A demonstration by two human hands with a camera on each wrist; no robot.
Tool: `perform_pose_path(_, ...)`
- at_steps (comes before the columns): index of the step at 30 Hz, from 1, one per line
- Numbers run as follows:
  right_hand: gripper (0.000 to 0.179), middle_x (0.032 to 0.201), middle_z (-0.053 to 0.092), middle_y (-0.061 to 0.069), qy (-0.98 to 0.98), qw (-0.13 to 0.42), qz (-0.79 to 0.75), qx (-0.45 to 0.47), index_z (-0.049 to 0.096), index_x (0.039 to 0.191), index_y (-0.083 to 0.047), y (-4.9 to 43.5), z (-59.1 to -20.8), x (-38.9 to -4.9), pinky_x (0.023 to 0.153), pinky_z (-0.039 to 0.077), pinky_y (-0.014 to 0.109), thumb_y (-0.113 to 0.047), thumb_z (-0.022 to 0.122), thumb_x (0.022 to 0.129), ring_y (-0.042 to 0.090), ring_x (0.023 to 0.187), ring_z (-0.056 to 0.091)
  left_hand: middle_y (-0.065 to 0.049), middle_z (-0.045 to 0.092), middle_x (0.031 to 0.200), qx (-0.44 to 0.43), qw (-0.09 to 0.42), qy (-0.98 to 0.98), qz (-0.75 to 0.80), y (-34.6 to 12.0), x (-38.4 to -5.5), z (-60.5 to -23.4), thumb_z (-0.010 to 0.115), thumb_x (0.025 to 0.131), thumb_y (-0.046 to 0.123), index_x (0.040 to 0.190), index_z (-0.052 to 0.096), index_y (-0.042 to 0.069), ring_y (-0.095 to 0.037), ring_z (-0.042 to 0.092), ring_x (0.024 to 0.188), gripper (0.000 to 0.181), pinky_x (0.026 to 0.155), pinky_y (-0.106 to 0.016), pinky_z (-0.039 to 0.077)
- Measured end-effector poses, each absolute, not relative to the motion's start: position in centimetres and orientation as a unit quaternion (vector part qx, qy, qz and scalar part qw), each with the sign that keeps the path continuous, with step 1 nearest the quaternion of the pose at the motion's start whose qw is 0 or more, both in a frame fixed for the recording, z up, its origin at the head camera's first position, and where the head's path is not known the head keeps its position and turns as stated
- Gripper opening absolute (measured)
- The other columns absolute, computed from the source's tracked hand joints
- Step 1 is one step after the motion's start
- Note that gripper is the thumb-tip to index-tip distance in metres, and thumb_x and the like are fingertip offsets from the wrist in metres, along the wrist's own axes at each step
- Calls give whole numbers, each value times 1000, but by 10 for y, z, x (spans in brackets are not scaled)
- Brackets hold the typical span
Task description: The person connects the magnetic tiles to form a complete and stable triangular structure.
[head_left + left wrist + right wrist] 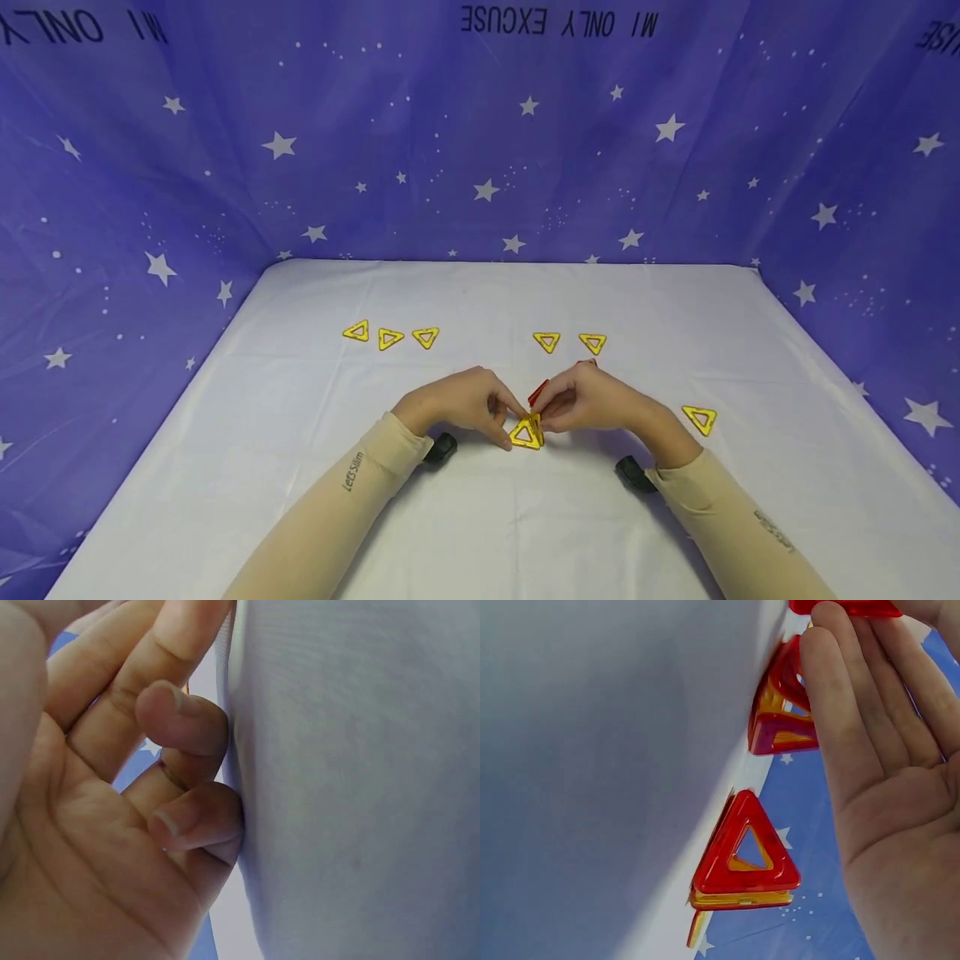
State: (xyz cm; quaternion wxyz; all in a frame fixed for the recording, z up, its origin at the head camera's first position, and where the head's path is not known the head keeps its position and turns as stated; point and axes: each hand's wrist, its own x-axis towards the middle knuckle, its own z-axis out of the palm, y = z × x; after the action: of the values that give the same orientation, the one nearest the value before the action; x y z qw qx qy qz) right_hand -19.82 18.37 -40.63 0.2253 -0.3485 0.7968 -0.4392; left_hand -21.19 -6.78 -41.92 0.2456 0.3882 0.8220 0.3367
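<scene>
My left hand pinches a yellow triangular magnetic tile between thumb and index finger, low over the table at the centre. The left wrist view shows its other fingers curled, with the tile outside that view. From the right, my right hand pinches a second tile that stands tilted against the first. A red tile edge shows at its fingertips in the right wrist view. Just behind the fingers is a red piece. Red-and-yellow triangular shapes stand beside the right hand, partly hidden by it in the head view.
Three yellow triangle tiles lie in a row at the back left. Two more are at the back right, and a single tile lies right of the right wrist. A starry purple curtain surrounds the white table.
</scene>
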Motion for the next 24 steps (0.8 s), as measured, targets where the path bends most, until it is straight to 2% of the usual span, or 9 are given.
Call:
perform_pose_path(6, 26, 98, 74, 8, 797, 231, -437, -347, 76, 102, -1, 181, -409, -196, 76, 58, 32, -5, 86, 79, 21, 87, 72, 8, 67, 64, 377, 248, 828, 332, -67, -212, -417, 92, 75, 21, 111, 79, 12, -3, 51, 55, 40, 55, -22, 40)
perform_pose_path(10, 28, 95, 74, 4, 811, 224, -414, -347, 75, 100, -5, 177, -409, -193, 74, 57, 31, -8, 89, 76, 18, 84, 72, 8, 68, 67, 372, 247, 833, 326, -71, -214, -416, 92, 74, 24, 113, 78, 10, -3, 54, 58, 44, 59, -22, 43)
perform_pose_path(16, 28, 93, 73, 1, 826, 218, -397, -336, 75, 98, -7, 175, -408, -192, 74, 57, 29, -11, 90, 75, 15, 83, 71, 8, 70, 76, 319, 203, 857, 350, -98, -231, -412, 89, 78, 23, 116, 76, 10, -8, 59, 67, 42, 65, -28, 48)
perform_pose_path(20, 28, 94, 72, 0, 829, 219, -396, -329, 75, 97, -9, 177, -407, -191, 75, 57, 29, -11, 91, 74, 15, 83, 71, 5, 70, 88, 263, 162, 874, 376, -128, -245, -411, 86, 82, 21, 119, 75, 10, -13, 62, 81, 40, 76, -33, 49)
perform_pose_path(24, 29, 95, 72, -2, 830, 219, -397, -324, 75, 98, -11, 177, -408, -191, 74, 57, 29, -12, 91, 73, 14, 83, 71, -2, 69, 112, 192, 120, 893, 390, -158, -255, -412, 84, 84, 20, 127, 71, 13, -22, 62, 105, 45, 91, -41, 47)
